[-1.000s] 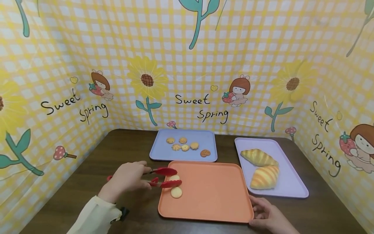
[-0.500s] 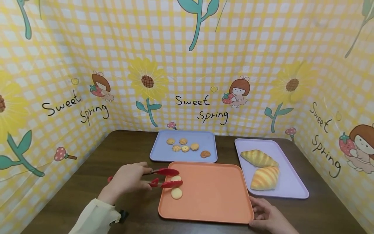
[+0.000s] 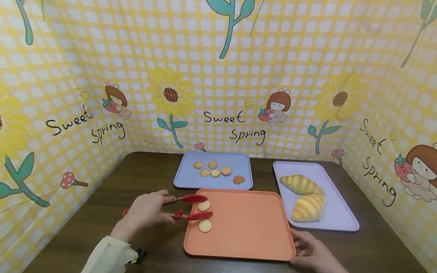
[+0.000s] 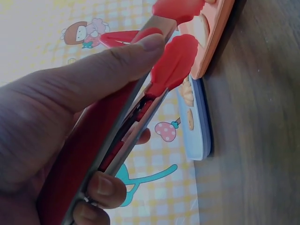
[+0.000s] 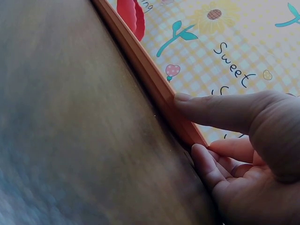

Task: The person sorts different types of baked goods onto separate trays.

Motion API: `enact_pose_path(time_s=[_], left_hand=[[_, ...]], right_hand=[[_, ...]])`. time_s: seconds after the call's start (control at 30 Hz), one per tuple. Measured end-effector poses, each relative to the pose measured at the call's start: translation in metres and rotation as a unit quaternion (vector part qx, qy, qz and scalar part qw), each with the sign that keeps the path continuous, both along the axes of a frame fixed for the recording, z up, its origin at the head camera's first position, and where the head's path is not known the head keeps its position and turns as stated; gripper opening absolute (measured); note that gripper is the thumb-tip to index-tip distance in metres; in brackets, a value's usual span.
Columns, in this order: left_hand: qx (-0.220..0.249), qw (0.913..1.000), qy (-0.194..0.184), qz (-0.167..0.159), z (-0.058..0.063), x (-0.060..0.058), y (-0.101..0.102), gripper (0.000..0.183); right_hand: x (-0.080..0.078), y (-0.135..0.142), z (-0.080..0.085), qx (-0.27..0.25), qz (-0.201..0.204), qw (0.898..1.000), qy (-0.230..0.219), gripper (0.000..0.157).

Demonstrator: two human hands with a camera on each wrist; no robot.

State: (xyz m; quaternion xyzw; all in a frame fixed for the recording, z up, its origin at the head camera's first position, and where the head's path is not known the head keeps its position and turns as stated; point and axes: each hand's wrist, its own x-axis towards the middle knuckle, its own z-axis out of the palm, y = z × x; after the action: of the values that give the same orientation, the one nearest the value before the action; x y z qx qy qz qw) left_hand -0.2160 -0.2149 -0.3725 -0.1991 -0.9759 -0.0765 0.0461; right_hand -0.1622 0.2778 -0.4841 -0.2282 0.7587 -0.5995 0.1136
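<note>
My left hand (image 3: 146,210) grips a pair of red-tipped tongs (image 4: 93,136) over the left edge of the orange tray (image 3: 246,227). The tong tips are spread apart. One pale round cookie (image 3: 203,206) lies on the tray between them in the head view. A second round cookie (image 3: 205,226) lies just nearer than the lower tip. My right hand (image 3: 315,252) holds the tray at its near right corner. In the right wrist view, the thumb (image 5: 211,110) is against the rim and the fingers (image 5: 208,168) are curled at the corner.
Behind the orange tray stands a blue tray (image 3: 235,161) bearing several small cookies (image 3: 215,173). To the right, a lilac tray (image 3: 336,212) carries a croissant (image 3: 300,184) and a striped bread roll (image 3: 308,207). A checked cloth (image 3: 218,83) encloses the dark wooden table (image 3: 150,167).
The tong tips have parted slightly, and the farther cookie shows more fully between them. My right hand stays at the tray corner.
</note>
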Motion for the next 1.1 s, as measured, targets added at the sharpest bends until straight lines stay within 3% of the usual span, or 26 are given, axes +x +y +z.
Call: enact_pose_path(time_s=[0.17,0.63,0.87,1.1], left_hand=[[-0.006,1.0000,0.005,0.006,0.001,0.003,0.000,0.065],[-0.003,0.9992,-0.035,0.019,0.004,-0.001,0.007,0.068],[0.013,0.9990,-0.041,0.011,-0.004,-0.003,0.004,0.067],[0.043,0.9986,-0.032,0.005,-0.019,-0.004,-0.004,0.066]], right_hand=[[0.000,0.000,0.000,-0.002,0.000,1.000,-0.011,0.082],[0.001,-0.001,0.004,0.017,-0.014,1.000,-0.015,0.082],[0.002,-0.001,0.005,0.019,-0.016,0.999,-0.020,0.082],[0.001,-0.001,0.002,0.013,-0.011,1.000,0.005,0.081]])
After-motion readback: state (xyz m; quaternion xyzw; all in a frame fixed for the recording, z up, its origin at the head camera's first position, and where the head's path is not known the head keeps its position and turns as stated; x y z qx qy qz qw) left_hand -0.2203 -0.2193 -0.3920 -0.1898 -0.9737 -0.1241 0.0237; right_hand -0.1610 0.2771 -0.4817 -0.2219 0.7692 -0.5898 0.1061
